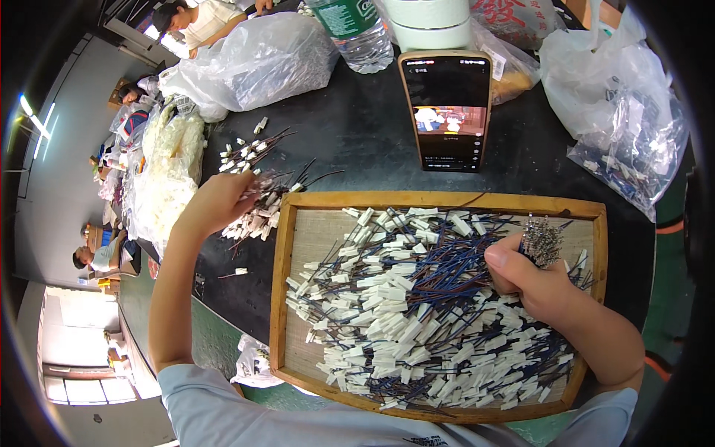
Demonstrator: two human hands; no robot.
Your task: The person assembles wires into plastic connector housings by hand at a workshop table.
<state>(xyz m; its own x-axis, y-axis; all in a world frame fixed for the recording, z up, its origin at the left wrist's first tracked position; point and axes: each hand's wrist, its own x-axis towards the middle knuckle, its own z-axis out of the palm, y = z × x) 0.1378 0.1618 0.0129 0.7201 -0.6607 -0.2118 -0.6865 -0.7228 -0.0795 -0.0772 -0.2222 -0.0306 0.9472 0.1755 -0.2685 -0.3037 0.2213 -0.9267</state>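
Observation:
A shallow wooden tray lies on the dark round table, heaped with several dark blue wires ending in white plastic connectors. My right hand rests over the tray's right side, closed around a bundle of wires whose bare metal tips stick up. My left hand reaches left of the tray onto a loose pile of white connectors with dark wires, fingers closed on some of them.
A phone stands propped behind the tray, its screen lit. Clear plastic bags of parts sit at back left and right, and a water bottle at the back. Other people work at tables on the left.

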